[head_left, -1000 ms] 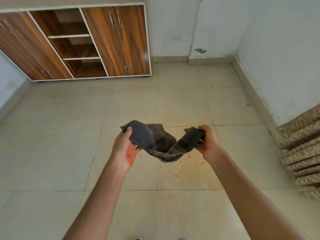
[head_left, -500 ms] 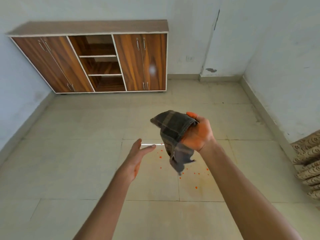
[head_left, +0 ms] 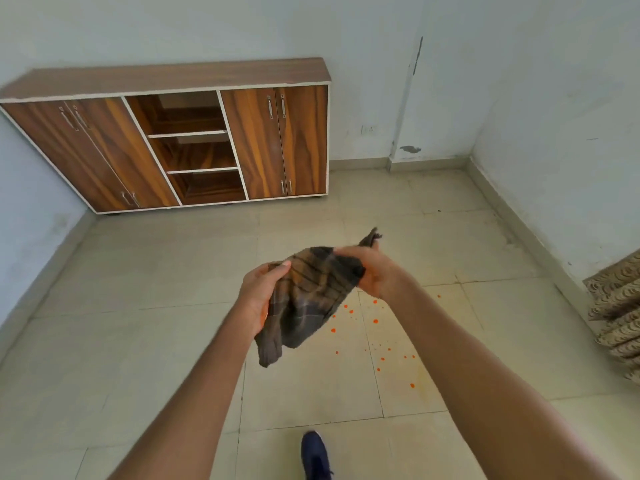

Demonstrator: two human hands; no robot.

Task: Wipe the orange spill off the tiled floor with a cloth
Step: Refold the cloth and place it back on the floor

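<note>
- Gripping the cloth (head_left: 311,292) with left hand (head_left: 258,292) and right hand (head_left: 374,271), close together, probably bunching a wiping pad.
- Holding it above the tiled floor (head_left: 173,306); orange spill (head_left: 375,322) unwiped, near right.

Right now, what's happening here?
A person stands on the tiled floor holding a dark plaid cloth up in the air, left hand gripping one side and right hand the other. The orange spill, scattered drops, lies on the tiles below and to the right of the cloth, not yet wiped. One blue shoe shows at the bottom edge.
</note>
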